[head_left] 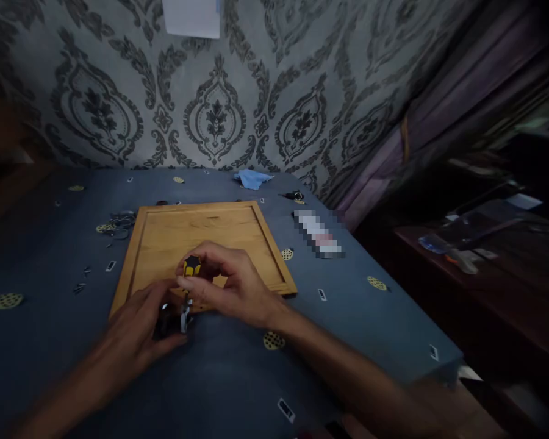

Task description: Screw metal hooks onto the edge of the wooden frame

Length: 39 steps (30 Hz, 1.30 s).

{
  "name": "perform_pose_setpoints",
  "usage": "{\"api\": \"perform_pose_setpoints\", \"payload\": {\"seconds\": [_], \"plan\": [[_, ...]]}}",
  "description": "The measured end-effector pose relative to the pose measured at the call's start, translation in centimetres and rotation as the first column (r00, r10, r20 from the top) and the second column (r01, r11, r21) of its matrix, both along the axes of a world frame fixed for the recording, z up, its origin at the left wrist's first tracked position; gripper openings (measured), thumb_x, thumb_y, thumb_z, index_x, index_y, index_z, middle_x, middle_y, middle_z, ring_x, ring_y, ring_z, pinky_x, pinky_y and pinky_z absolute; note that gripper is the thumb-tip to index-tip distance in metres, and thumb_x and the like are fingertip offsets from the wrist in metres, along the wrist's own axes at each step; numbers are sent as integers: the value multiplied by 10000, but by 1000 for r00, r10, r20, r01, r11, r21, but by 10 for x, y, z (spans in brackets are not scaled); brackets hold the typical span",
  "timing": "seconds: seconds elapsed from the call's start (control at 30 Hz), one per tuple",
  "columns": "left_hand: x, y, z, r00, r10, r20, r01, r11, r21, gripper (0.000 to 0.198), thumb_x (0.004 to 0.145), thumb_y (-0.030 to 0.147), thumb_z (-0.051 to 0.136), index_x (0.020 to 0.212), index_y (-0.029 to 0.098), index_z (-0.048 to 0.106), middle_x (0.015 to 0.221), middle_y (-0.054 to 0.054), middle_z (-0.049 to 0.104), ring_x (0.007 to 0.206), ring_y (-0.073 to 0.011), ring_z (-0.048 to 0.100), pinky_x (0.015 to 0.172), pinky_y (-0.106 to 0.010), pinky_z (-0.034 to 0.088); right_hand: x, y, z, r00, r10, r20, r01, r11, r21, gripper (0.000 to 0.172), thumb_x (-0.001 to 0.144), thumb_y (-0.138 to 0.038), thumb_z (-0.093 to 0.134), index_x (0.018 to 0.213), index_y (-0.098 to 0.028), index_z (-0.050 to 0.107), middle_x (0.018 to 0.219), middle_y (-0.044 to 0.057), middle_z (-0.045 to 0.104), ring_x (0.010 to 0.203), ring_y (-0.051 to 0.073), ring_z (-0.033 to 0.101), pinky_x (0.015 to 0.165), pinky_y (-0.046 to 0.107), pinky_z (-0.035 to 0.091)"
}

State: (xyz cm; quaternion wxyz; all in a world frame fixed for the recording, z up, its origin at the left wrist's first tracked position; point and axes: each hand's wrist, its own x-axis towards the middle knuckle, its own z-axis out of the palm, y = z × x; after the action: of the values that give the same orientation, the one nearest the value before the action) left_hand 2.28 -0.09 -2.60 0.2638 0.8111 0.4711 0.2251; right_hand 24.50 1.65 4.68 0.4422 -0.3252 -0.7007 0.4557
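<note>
A wooden panel (pixel 205 235) with a raised frame lies flat on the blue table cover. My right hand (pixel 238 280) pinches the yellow-and-black handle of a screwdriver (pixel 193 266), which stands upright with its shaft pointing down. Below it, at the panel's near edge, is a shiny metal hinge (pixel 184 320). My left hand (pixel 139 320) is closed around this hinge, thumb on the near side and fingers on the far side. The screwdriver's tip meets the hinge area, but the exact contact is too dark to make out.
More metal hinges (pixel 122 221) lie left of the panel, with several small screws (pixel 79 286) nearer me. Beyond the panel are a blue cloth (pixel 252 178) and a small dark object (pixel 294 195). A blurred-out rectangular item (pixel 318 233) lies to the right. A patterned wall (pixel 215 110) rises behind.
</note>
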Motion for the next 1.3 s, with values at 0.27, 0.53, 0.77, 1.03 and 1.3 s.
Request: {"api": "perform_pose_setpoints", "payload": {"seconds": [0.27, 0.53, 0.77, 1.03, 1.3], "plan": [[1, 1, -2, 999, -23, 32, 21, 997, 75, 493, 852, 407, 728, 1285, 297, 518, 1127, -59, 715, 1057, -313, 717, 884, -456, 605, -2, 4, -9, 1000, 4, -7, -3, 994, 109, 353, 908, -525, 722, 970, -183, 663, 814, -22, 633, 679, 88, 588, 588, 213, 484], [4, 1, 18, 999, -47, -17, 46, 998, -42, 553, 845, 394, 770, 1307, 254, 501, 1138, -65, 710, 1099, -296, 681, 959, -464, 556, -7, -4, -11, 974, -177, -139, 194, 974, 119, 268, 906, -422, 770, 913, -223, 591, 761, -50, 572, 595, 84, 580, 517, 214, 488], [6, 1, 30, 999, -44, -30, 40, 993, -114, 675, 807, 375, 834, 1364, 244, 476, 1189, -82, 717, 1134, -291, 675, 1002, -470, 531, -8, -3, -6, 961, -242, -137, 263, 950, 167, 315, 872, -415, 817, 816, -222, 575, 702, -52, 540, 537, 87, 537, 472, 233, 443], [7, 1, 36, 998, -48, -42, 41, 987, -153, 672, 798, 326, 837, 1358, 231, 479, 1195, -91, 718, 1134, -297, 680, 1000, -482, 533, -8, -3, -13, 963, -262, -66, 270, 945, 182, 325, 887, -467, 791, 842, -233, 569, 752, -37, 567, 572, 95, 532, 503, 239, 447], [6, 2, 35, 998, -65, 10, 65, 987, -146, 638, 801, 310, 828, 1336, 237, 488, 1160, -70, 718, 1113, -281, 691, 996, -456, 540, -9, -2, -17, 971, -231, -58, 238, 955, 179, 311, 886, -442, 794, 848, -232, 568, 781, -28, 579, 609, 100, 551, 520, 238, 471]]}}
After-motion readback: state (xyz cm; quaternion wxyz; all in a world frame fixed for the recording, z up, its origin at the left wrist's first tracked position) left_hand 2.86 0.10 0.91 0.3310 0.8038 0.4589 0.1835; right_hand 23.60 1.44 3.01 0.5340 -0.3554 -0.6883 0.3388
